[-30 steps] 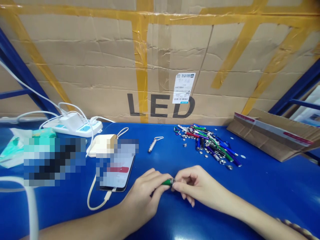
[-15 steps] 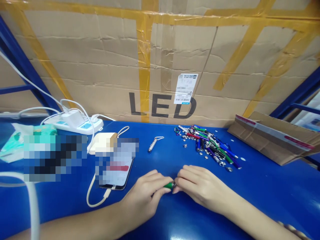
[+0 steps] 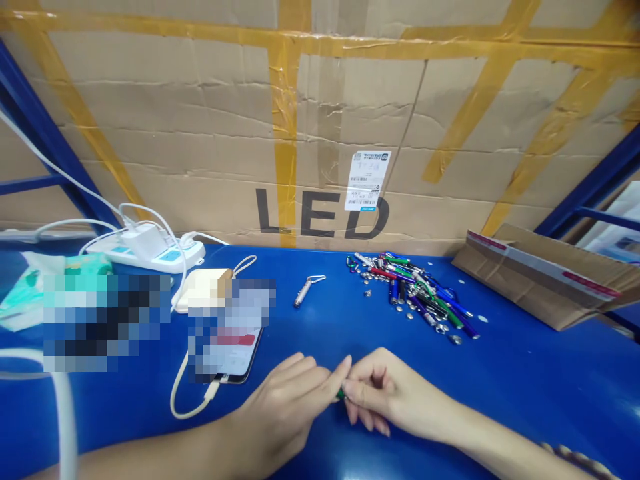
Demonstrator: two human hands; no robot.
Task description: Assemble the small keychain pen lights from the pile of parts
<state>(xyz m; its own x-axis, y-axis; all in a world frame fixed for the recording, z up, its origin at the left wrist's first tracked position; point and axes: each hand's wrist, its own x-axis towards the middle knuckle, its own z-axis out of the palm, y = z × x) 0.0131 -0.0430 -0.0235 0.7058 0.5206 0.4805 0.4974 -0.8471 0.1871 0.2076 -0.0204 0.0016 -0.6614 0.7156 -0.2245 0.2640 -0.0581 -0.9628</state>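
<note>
My left hand [image 3: 295,400] is closed around a small green keychain flashlight [image 3: 341,394], of which only a short bit shows between the two hands. Thumb and fingers of my right hand [image 3: 377,390] pinch its right end, the other fingers curled below. What exactly lies under the right fingertips is hidden. Beyond the hands, a silver keychain flashlight [image 3: 303,293] with a wire clip lies on the blue table [image 3: 400,460]. To the right of it is a heap of flashlight tubes [image 3: 415,287] in several colours, with clips and small round metal pieces among them.
A phone [image 3: 240,347] with a charging cable lies left of the hands, a cream power bank [image 3: 203,288] behind it. A white power strip [image 3: 150,250] and tissue pack [image 3: 95,265] are further left. An open cardboard box [image 3: 530,280] stands right; a large carton [image 3: 210,133] closes off the back.
My right hand has turned over, its fingers now curling beneath the flashlight's end. The left index finger has stretched out over the flashlight, and less green shows. The view has shifted slightly.
</note>
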